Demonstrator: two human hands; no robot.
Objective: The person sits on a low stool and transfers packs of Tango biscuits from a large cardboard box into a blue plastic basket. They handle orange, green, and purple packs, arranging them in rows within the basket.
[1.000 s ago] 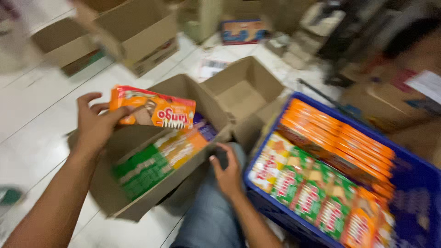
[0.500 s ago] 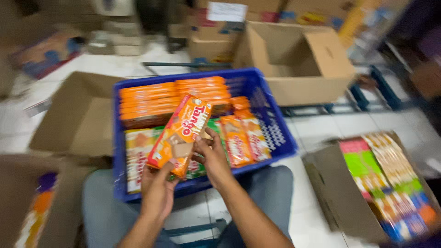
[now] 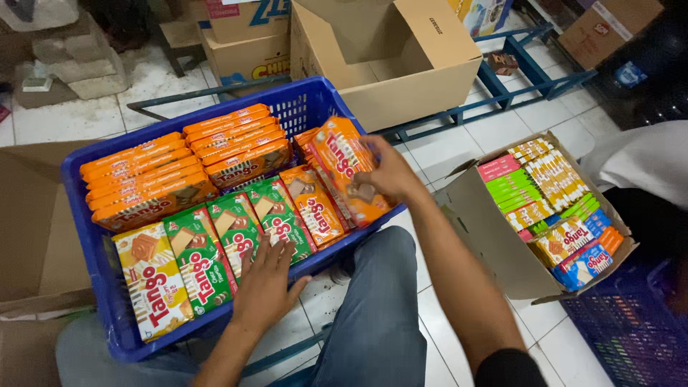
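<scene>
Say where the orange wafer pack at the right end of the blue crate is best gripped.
Probably by its upper long edge, from above and the right: the orange wafer pack leans on edge against its neighbours, lower end wedged in the blue crate. The right hand grips there.

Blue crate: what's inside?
The blue crate holds orange wafer packs stacked at the back, green packs and a cream pack in front. The right hand sets in another orange pack. The crate floor is covered.
</scene>
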